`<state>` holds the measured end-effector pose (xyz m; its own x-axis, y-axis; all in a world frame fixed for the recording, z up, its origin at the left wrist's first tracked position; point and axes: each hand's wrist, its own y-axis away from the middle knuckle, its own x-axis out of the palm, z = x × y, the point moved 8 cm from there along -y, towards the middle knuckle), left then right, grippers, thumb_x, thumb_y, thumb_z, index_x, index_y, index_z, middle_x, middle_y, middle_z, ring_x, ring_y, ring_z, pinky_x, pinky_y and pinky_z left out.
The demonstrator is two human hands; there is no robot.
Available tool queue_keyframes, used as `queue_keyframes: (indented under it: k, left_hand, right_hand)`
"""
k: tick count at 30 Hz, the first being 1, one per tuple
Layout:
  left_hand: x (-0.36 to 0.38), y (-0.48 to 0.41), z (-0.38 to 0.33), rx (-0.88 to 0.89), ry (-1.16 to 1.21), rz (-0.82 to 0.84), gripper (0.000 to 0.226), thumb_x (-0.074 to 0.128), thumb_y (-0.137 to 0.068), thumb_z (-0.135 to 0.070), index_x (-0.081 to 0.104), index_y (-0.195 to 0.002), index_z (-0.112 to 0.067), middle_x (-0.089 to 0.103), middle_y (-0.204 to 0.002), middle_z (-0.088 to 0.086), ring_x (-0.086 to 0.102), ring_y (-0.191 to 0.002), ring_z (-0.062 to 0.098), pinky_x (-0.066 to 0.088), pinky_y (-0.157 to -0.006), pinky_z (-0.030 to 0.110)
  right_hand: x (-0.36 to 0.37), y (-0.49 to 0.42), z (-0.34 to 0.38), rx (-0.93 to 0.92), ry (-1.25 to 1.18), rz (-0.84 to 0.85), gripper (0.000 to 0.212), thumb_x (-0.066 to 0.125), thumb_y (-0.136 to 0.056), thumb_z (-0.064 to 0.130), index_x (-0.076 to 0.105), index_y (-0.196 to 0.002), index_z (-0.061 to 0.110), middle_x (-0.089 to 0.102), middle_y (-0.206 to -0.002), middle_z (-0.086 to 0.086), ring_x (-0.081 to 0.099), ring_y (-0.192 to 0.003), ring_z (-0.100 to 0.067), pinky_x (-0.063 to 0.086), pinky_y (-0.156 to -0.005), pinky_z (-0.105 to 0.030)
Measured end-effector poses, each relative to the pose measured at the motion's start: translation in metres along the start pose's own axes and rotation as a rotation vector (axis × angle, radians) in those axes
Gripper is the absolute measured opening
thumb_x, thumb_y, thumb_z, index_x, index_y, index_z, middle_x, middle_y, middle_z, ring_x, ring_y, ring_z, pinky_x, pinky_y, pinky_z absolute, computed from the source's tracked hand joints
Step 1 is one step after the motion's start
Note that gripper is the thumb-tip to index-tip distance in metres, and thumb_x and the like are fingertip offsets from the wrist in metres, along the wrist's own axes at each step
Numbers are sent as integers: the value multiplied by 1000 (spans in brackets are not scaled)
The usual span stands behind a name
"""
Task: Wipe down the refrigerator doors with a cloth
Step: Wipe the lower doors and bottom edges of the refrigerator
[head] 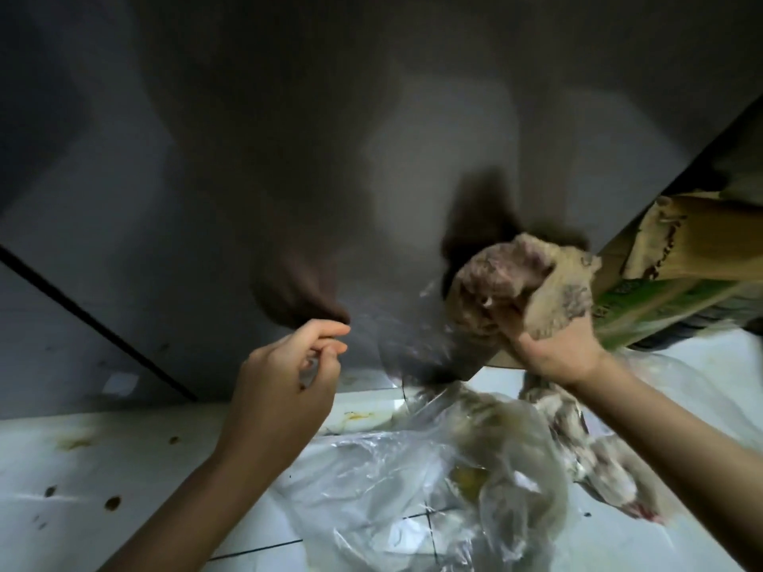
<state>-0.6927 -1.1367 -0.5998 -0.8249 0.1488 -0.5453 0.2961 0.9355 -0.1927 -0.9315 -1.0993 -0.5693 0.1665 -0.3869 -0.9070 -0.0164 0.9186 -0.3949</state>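
Note:
The grey refrigerator door fills the upper view, with a dark seam running diagonally at the left. My right hand grips a bunched, stained beige-and-pink cloth and presses it against the lower door. My left hand hovers to the left, fingertips pinched on a thin edge of clear plastic close to the door. The cloth's far side is blurred.
A clear plastic bag lies crumpled on the white tiled floor, which has brown stains. More rags lie at the right. A cardboard box and a green printed sack stand beside the refrigerator at the right.

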Motion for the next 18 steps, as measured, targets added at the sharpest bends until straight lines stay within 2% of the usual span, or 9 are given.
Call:
queue_keyframes:
  k: [2, 4, 7, 9, 11, 13, 15, 16, 18]
  left_hand:
    - [0, -1, 1, -14, -8, 4, 29, 41, -75, -42, 58, -98, -44, 66, -89, -28, 62, -70, -4, 48, -66, 18]
    - [-4, -1, 2, -17, -21, 6, 28, 41, -76, -42, 57, -99, -44, 66, -89, -28, 65, -75, -2, 51, -68, 21]
    - [-7, -1, 6, -24, -35, 11, 27, 42, -78, -38, 58, -99, -40, 69, -83, -23, 66, -78, -1, 54, -73, 28]
    - [-6, 0, 10, -42, -40, 17, 25, 45, -80, -30, 59, -98, -40, 69, -82, -22, 66, -79, -2, 55, -74, 29]
    - [-7, 2, 14, -59, -52, 18, 25, 45, -80, -27, 61, -94, -39, 68, -84, -25, 65, -78, -4, 53, -74, 27]
    - [-3, 2, 17, -80, -52, 23, 22, 46, -79, -27, 62, -87, -39, 68, -85, -27, 65, -77, -5, 52, -74, 26]
    - [-2, 0, 19, -92, -58, 23, 20, 46, -79, -28, 62, -83, -38, 69, -82, -25, 65, -76, -5, 54, -73, 27]
    - [-4, 1, 19, -91, -66, 24, 19, 46, -80, -29, 62, -86, -37, 69, -80, -24, 65, -76, -5, 54, -73, 27]
    - [-8, 1, 19, -74, -71, 26, 20, 45, -80, -34, 59, -94, -37, 70, -81, -23, 65, -76, -6, 54, -72, 26]
  right_hand:
    - [32, 16, -1, -227, 26, 81, 44, 35, -100, 40, 41, -135, 14, 57, -129, 5, 59, -109, -13, 39, -98, -27]
    - [83, 49, -13, -472, 131, 273, 38, 33, -95, 16, 38, -133, 20, 69, -112, -7, 70, -86, -26, 54, -77, -32]
    - [139, 82, -40, -412, 187, 539, 57, 35, -81, 21, 31, -138, 24, 74, -91, -5, 70, -69, -23, 56, -58, -23]
    - [147, 85, -35, -416, 232, 614, 54, 36, -82, 21, 38, -136, 25, 74, -91, -1, 70, -73, -20, 56, -67, -24]
    - [142, 69, -12, -430, 203, 548, 38, 41, -90, 28, 59, -124, 21, 70, -105, 5, 67, -95, -13, 43, -87, -11]
    - [125, 54, 39, -608, 171, 364, 47, 40, -91, 43, 67, -113, 11, 66, -113, -3, 55, -113, -16, 32, -83, -9]
    - [126, 36, 74, -554, 32, 333, 47, 36, -91, 36, 73, -82, 10, 71, -85, -7, 49, -100, -20, 34, -79, -20]
    - [115, 32, 79, -586, -1, 149, 43, 39, -94, 30, 73, -73, 13, 70, -75, -1, 49, -94, -15, 35, -79, -17]
    - [124, 46, 58, -471, -304, 214, 26, 62, -86, 36, 75, -85, 14, 71, -77, 12, 59, -94, -7, 43, -90, -16]
